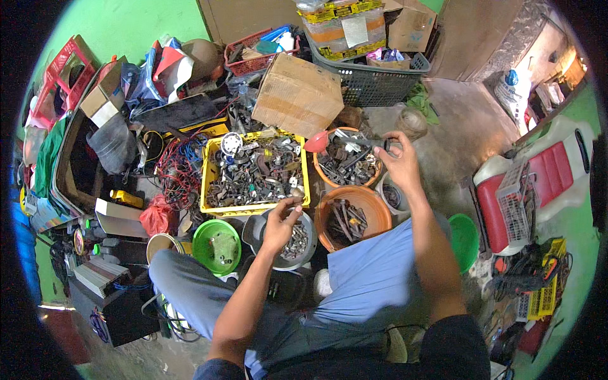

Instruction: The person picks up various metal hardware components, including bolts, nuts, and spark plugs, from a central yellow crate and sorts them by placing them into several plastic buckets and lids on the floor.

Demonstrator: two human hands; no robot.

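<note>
My right hand [399, 159] pinches the end of a dark rod-like part [363, 141] above an orange tub [317, 167] of mixed metal parts. My left hand [282, 225] hangs over a grey bowl [311, 242] of small screws or bolts, thumb and fingers close together at the near edge of a yellow crate [207, 190]; a small roundish piece shows at its fingertips, and I cannot tell if it is held. The crate is full of assorted metal and plastic parts. An orange basin [377, 213] with long metal pieces stands between my hands, nearer my knees.
A green bowl [202, 237] with small parts stands left of the grey bowl. A whitish bucket [403, 204] is beside the orange basin. A cardboard box [299, 90] and a dark plastic basket [380, 83] stand behind. Tangled wires [178, 166] lie left of the crate.
</note>
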